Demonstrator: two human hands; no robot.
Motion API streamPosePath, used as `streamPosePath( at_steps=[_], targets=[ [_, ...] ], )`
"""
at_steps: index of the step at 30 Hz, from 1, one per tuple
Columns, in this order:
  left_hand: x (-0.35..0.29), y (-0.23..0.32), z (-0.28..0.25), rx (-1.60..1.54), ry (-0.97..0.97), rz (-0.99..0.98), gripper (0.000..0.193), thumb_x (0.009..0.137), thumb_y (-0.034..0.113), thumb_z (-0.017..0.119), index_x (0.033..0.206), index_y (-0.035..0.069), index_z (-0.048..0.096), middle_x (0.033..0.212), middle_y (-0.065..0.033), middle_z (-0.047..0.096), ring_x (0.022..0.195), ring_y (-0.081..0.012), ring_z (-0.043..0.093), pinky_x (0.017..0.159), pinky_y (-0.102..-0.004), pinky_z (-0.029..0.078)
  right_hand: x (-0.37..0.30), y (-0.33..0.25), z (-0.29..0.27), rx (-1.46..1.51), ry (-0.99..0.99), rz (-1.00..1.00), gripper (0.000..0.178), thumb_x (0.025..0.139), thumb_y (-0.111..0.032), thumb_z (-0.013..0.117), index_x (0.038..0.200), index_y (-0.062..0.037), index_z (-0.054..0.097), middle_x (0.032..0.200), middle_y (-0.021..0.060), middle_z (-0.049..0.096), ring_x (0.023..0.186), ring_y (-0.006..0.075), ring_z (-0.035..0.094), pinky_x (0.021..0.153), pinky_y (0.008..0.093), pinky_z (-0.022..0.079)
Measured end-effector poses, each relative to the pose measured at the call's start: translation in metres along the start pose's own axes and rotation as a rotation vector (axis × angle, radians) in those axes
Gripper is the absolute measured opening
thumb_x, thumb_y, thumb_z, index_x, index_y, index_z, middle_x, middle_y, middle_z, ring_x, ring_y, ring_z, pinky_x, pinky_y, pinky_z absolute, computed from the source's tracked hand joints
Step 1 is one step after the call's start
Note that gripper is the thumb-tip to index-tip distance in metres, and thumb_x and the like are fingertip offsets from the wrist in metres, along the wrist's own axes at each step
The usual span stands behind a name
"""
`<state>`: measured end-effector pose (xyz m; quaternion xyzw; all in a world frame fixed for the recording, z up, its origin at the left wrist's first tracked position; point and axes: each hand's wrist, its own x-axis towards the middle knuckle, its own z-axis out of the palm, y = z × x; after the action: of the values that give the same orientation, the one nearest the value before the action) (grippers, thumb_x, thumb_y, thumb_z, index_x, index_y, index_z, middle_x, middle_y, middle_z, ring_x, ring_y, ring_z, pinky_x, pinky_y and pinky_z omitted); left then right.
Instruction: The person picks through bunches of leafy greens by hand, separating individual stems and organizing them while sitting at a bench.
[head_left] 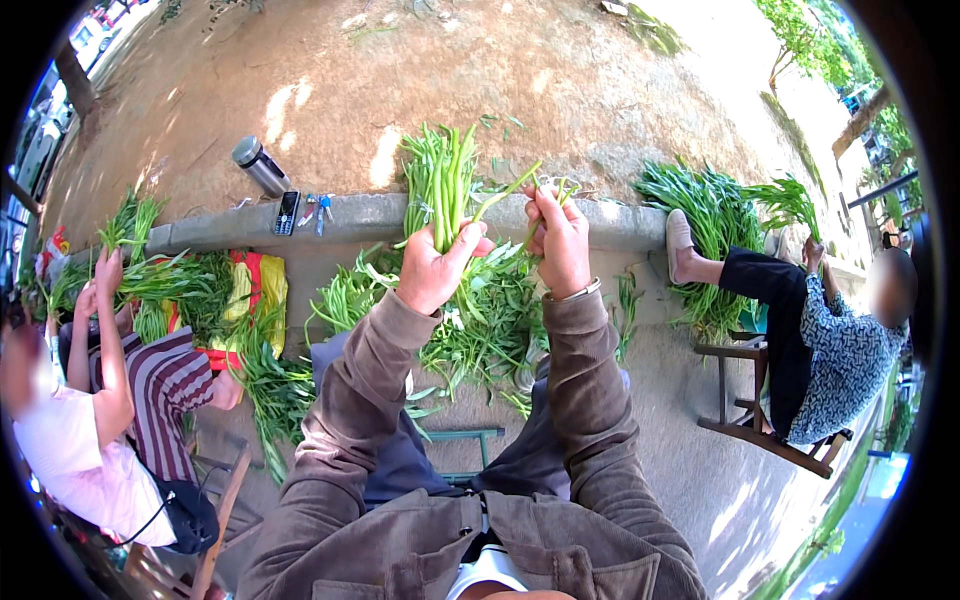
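Note:
My left hand (435, 268) is closed around a bunch of long green stems (452, 190) of leafy greens that look like water spinach. One single stem (508, 190) slants up from its thumb toward the right. Close beside it, my right hand (562, 243) pinches a thin green stem piece (567, 189) between thumb and fingers. Below both hands, a loose heap of leafy greens (480, 330) lies on the ground between my legs. More greens (415, 190) rest on the kerb behind the held bunch.
On the kerb (360, 217) to the left are a steel flask (262, 167), a keypad phone (287, 213) and keys (322, 213). A person (100, 420) sits at left, handling greens by a yellow-red sack (258, 295). Another person (840, 340) at right holds a bunch beside a greens pile (705, 230).

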<state>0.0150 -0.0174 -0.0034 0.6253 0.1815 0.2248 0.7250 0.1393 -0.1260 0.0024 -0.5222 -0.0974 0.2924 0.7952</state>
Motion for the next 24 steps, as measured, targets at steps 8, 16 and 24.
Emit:
streamPosePath(
  at_steps=[8, 16, 24],
  targets=[
    [0.007, -0.002, -0.009, -0.027, 0.086, 0.065, 0.026, 0.090, 0.019, 0.050, 0.099, -0.004, 0.058, 0.089, -0.0149, 0.064, 0.081, -0.0193, 0.063, 0.075, -0.0283, 0.049, 0.008, -0.009, -0.017, 0.032, 0.086, 0.006, 0.016, 0.090, -0.019, 0.049, 0.093, -0.0063, 0.058, 0.068, -0.0063, 0.049, 0.045, 0.0001, 0.030, 0.039, 0.0170, 0.024],
    [0.005, 0.012, -0.029, 0.062, 0.166, -0.032, 0.021, 0.088, 0.021, 0.055, 0.088, 0.001, 0.060, 0.054, -0.0008, 0.052, 0.045, -0.0079, 0.048, 0.046, -0.0215, 0.041, 0.014, -0.032, -0.053, 0.123, 0.261, -0.140, 0.015, 0.091, -0.018, 0.046, 0.096, -0.0071, 0.055, 0.069, -0.0055, 0.048, 0.046, 0.0021, 0.031, 0.040, 0.0190, 0.023],
    [0.009, 0.005, -0.051, 0.345, 0.243, -0.021, 0.014, 0.082, 0.015, 0.064, 0.082, 0.001, 0.061, 0.060, 0.0019, 0.054, 0.053, -0.0040, 0.047, 0.047, -0.0210, 0.039, 0.011, -0.044, -0.083, 0.170, 0.278, -0.180, 0.015, 0.091, -0.017, 0.047, 0.096, -0.0057, 0.055, 0.069, -0.0047, 0.049, 0.046, 0.0011, 0.031, 0.040, 0.0181, 0.023]
  ],
)
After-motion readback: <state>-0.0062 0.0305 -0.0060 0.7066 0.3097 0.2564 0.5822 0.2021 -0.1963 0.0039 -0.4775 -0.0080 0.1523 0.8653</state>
